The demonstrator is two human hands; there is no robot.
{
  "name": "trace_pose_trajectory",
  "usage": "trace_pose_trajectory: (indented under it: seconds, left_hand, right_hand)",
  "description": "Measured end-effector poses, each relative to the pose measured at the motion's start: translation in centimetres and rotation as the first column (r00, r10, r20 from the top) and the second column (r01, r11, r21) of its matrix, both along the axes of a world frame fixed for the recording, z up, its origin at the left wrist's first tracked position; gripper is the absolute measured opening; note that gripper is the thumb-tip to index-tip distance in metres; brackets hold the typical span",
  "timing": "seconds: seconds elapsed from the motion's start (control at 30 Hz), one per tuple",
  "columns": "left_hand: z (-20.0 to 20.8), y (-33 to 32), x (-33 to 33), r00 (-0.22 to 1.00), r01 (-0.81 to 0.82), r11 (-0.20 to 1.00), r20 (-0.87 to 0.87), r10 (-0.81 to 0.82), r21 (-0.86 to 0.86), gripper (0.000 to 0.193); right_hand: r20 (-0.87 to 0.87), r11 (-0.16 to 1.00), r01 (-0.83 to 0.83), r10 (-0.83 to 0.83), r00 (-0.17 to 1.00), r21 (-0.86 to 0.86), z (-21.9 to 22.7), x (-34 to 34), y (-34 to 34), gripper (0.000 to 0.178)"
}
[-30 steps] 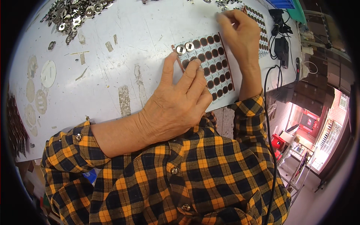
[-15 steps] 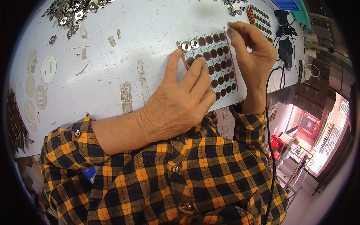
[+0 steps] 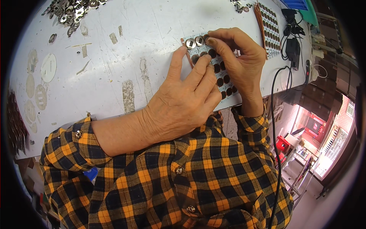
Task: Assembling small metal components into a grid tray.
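Observation:
A light circuit board panel [image 3: 189, 58] with rows of dark round pads lies on the table before me. Two silver discs [image 3: 195, 42] with dark square marks sit at its upper left corner. My left hand [image 3: 183, 91] rests palm down on the panel's left side, fingers spread, one fingertip at the left edge. At the top row, just right of the discs, the thumb and forefinger of my right hand [image 3: 238, 53] are pinched together. What lies between them is too small and covered to make out. My right hand hides much of the panel's right side.
Heaped metal discs [image 3: 72, 13] lie at the far left, and a smaller heap [image 3: 240, 5] at the far middle. Stacked panels [image 3: 270, 30] stand at the right beside black cables and an adapter [image 3: 292, 49]. More stacked strips [image 3: 17, 122] sit at the left edge.
My right hand has moved left and slightly down, from beyond the panel's upper right corner to the top row beside the discs. My left hand has stayed nearly still.

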State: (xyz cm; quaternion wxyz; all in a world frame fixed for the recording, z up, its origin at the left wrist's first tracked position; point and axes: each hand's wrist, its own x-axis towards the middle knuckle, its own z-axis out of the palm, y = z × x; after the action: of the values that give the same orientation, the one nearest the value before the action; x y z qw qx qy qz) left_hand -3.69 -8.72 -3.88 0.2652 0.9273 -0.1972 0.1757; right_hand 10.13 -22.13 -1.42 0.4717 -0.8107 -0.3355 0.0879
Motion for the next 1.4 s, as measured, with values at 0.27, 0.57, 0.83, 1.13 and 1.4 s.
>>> trace_pose_trajectory:
  seconds: [0.27, 0.57, 0.83, 1.13, 1.4]
  left_hand:
    - [-0.1, 0.0, -0.2, 1.000, -0.002, 1.000, -0.007, 0.002, 0.006, 0.051]
    - [0.0, -0.2, -0.2, 1.000, -0.002, 0.999, -0.002, 0.002, 0.052, 0.049]
    - [0.1, 0.1, -0.2, 1.000, -0.003, 0.998, -0.008, 0.004, 0.063, 0.049]
    - [0.2, 0.1, -0.3, 0.999, 0.025, 0.999, -0.047, -0.024, 0.020, 0.057]
    - [0.5, 0.3, -0.3, 0.997, 0.031, 0.999, -0.072, -0.029, 0.025, 0.058]
  right_hand:
    - [-0.030, 0.985, 0.104, -0.109, 0.994, -0.136, 0.6, -0.5, 0.7, 0.014]
    - [-0.011, 0.996, -0.037, 0.037, 0.999, -0.084, -0.3, 0.8, -0.2, 0.012]
    - [-0.177, 0.994, -0.018, -0.001, 0.984, -0.108, 0.7, 2.0, -0.3, 0.017]
    - [0.344, 0.961, 0.191, -0.113, 0.932, -0.202, -0.9, 8.2, -2.6, 0.020]
    - [-0.011, 0.953, 0.301, -0.301, 0.954, 0.044, -0.4, 5.7, -4.1, 0.018]
